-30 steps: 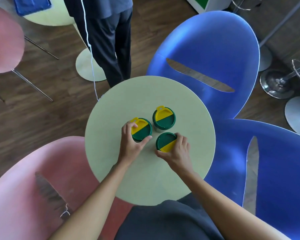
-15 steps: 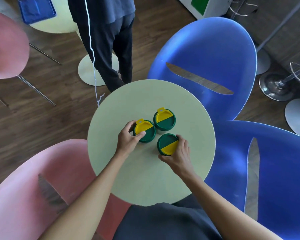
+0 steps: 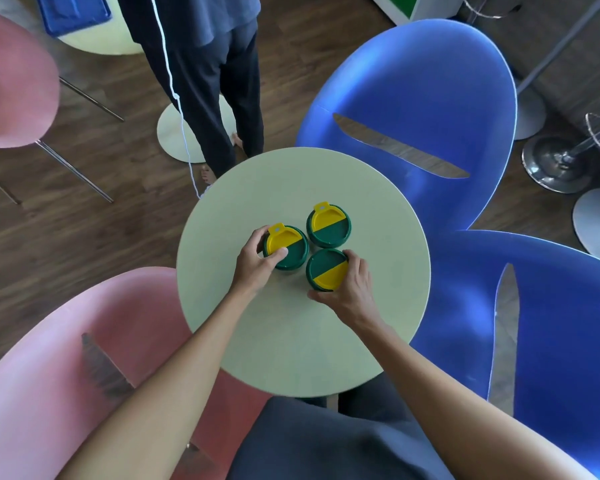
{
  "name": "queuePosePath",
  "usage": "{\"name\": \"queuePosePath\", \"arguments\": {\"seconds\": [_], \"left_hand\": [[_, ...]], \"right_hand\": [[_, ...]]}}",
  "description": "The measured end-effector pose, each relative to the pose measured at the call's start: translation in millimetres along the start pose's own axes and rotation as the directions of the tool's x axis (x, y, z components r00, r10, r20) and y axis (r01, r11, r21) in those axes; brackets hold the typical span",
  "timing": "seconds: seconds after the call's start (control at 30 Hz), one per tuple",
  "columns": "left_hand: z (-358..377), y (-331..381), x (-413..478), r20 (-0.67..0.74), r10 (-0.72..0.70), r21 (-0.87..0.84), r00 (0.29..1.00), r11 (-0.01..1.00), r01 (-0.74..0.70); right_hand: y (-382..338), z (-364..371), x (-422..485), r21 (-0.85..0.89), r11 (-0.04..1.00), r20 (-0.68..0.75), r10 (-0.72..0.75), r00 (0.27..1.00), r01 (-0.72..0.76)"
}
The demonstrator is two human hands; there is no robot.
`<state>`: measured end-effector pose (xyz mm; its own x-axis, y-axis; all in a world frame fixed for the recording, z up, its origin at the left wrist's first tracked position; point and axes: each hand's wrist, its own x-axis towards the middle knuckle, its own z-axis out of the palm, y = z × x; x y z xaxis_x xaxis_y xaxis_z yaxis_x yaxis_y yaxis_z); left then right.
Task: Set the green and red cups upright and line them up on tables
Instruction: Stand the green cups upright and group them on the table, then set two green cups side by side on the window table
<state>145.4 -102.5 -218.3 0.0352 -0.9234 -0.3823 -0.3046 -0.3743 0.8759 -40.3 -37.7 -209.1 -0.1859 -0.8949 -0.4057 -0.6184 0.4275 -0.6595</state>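
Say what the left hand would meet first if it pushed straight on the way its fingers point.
Left hand already grips the left cup; pushed on up-right, that cup would probably meet the far cup first.

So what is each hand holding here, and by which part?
Left hand grips the left cup by its lid rim; right hand grips the near cup likewise.

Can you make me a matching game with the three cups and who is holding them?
Things:
1. left cup
2. far cup
3. near cup

States:
A. held by the right hand
B. no hand on it
C. held by the left hand

Pairs: 1-C, 2-B, 3-A. All three stand upright on the round table.
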Motion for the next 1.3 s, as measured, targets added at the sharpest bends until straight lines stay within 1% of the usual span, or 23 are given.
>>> {"name": "queuePosePath", "arguments": {"seconds": [0.13,0.2,0.23,0.3,0.33,0.4,0.5,0.57,0.67,0.8,0.87,0.97,1.07,1.2,1.3], "left_hand": [[1,5,-4,0.011,-0.038,0.032,0.999,0.999,0.037],[3,7,-11,-0.066,-0.003,0.070,0.998,0.998,0.008],[5,8,-16,-0.133,0.055,0.108,0.990,0.993,-0.040],[9,10,-28,-0.240,0.232,0.239,0.943,0.955,-0.174],[12,13,-34,-0.258,0.311,0.305,0.915,0.925,-0.229],[19,21,-45,-0.237,0.414,0.383,0.879,0.871,-0.307],[41,39,-59,-0.145,0.537,0.455,0.831,0.782,-0.426],[63,54,-68,-0.074,0.591,0.466,0.803,0.732,-0.496],[107,77,-85,0.045,0.638,0.461,0.769,0.669,-0.582],[188,103,-121,0.237,0.669,0.434,0.705,0.576,-0.693],[236,113,-150,0.329,0.666,0.383,0.670,0.554,-0.739],[314,123,-208,0.431,0.677,0.311,0.597,0.509,-0.802],[393,126,-275,0.515,0.673,0.248,0.532,0.477,-0.843],[490,126,-357,0.649,0.621,0.165,0.440,0.450,-0.878],[551,133,-408,0.706,0.603,0.118,0.372,0.417,-0.901]], "right_hand": [[7,-2,-5,0.041,0.999,0.021,0.000,1.000,-0.001],[12,-6,-11,0.056,0.998,0.025,0.008,1.000,-0.009],[15,-9,-14,0.063,0.998,0.021,0.010,1.000,-0.012],[20,-18,-23,0.106,0.994,-0.024,0.004,1.000,-0.001],[23,-23,-27,0.143,0.990,-0.058,-0.003,0.998,0.011],[28,-37,-35,0.218,0.975,-0.135,-0.010,0.991,0.040],[36,-64,-44,0.286,0.956,-0.228,0.008,0.974,0.059],[46,-83,-52,0.309,0.950,-0.262,0.035,0.964,0.050],[70,-115,-71,0.341,0.940,-0.323,0.088,0.942,0.029],[121,-167,-115,0.381,0.925,-0.421,0.158,0.893,0.016],[157,-197,-145,0.400,0.917,-0.478,0.205,0.854,0.004],[219,-244,-201,0.446,0.895,-0.570,0.280,0.773,0.005],[284,-286,-264,0.517,0.856,-0.599,0.355,0.718,0.008],[367,-337,-340,0.548,0.836,-0.646,0.445,0.621,-0.030],[417,-372,-384,0.570,0.819,-0.660,0.503,0.558,-0.064]]}}
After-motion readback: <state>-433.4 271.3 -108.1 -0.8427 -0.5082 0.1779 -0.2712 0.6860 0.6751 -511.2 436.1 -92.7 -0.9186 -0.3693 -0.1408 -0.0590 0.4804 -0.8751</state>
